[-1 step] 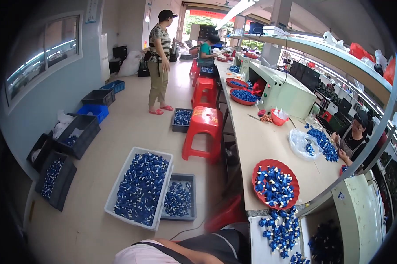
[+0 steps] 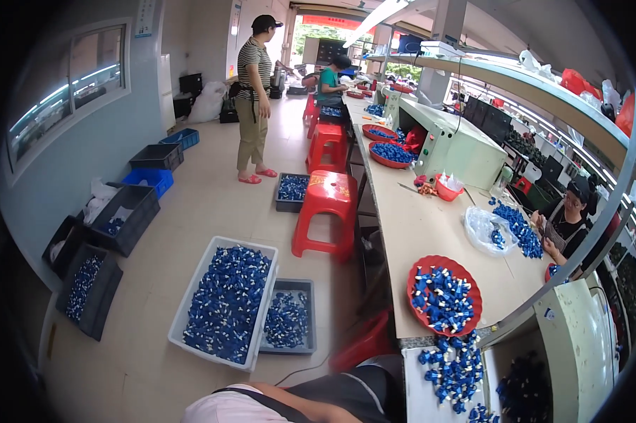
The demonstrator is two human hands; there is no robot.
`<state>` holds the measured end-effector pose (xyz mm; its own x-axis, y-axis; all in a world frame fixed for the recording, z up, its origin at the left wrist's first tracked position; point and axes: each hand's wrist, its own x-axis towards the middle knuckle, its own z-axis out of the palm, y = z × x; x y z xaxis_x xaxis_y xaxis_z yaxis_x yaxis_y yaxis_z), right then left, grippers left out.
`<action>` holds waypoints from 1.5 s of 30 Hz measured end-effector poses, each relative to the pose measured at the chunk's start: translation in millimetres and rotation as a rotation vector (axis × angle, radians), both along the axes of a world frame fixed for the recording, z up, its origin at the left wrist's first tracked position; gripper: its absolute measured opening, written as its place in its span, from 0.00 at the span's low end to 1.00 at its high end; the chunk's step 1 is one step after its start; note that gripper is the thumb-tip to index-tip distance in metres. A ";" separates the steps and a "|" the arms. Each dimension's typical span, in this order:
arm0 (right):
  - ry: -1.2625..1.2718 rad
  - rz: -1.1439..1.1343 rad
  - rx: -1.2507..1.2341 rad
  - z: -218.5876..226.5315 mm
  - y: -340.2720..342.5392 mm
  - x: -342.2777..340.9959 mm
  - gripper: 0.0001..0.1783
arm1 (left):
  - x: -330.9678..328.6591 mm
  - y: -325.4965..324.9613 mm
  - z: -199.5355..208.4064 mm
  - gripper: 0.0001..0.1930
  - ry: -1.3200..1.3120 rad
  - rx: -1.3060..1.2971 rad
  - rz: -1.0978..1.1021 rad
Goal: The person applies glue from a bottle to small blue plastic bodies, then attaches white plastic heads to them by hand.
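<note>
Neither of my hands shows; only a bare forearm (image 2: 290, 403) and a pale pink sleeve (image 2: 218, 407) are at the lower edge, and the hand beyond runs out of the picture. Just right of my lap, a white tray (image 2: 417, 395) holds a heap of small blue parts with whitish tips (image 2: 453, 377). A red scalloped plate (image 2: 414, 280) piled with the same blue parts sits on the bench edge behind it. On the floor to my left, a large white bin (image 2: 184, 310) is full of these parts, overlapping a grey bin (image 2: 300, 285) with fewer of them.
Red stools (image 2: 325, 204) line the long bench (image 2: 420, 218). A clear plastic bag (image 2: 479, 227) and loose blue parts lie on it, near a pale green machine housing (image 2: 459, 134). Dark crates (image 2: 131, 229) stand along the wall. One person (image 2: 254, 92) stands in the aisle; others sit farther off.
The view has shifted very slightly, so the plate and tray appear a little farther right. Otherwise no object has visibly moved.
</note>
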<state>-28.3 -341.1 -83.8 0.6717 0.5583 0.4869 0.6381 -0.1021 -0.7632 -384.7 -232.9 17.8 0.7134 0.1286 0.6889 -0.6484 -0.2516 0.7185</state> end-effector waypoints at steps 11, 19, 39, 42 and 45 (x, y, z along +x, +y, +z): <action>-0.370 -0.230 0.068 37.1 7.9 -16.6 0.41 | -100.9 -7.0 -25.6 0.26 -0.040 -0.072 -0.106; -0.549 1.128 0.234 167.3 204.3 -305.1 0.16 | -145.7 5.6 -48.5 0.20 -0.388 -0.142 0.051; -1.163 1.290 -0.209 20.0 496.2 -533.1 0.35 | -226.5 -128.4 -362.7 0.10 0.158 -1.988 1.984; -1.183 1.270 -0.238 15.1 495.8 -537.1 0.35 | -226.8 -115.1 -393.2 0.11 0.528 -1.648 2.149; -1.194 1.281 -0.193 12.8 496.4 -532.0 0.34 | -225.5 -99.8 -393.9 0.12 0.832 -1.383 2.218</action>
<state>-560.3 155.3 -71.0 -0.8371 0.5052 0.2100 0.5323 0.8407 0.0994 -610.2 -332.8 -376.1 -0.8459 0.3775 -0.3768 -0.0449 0.6536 0.7555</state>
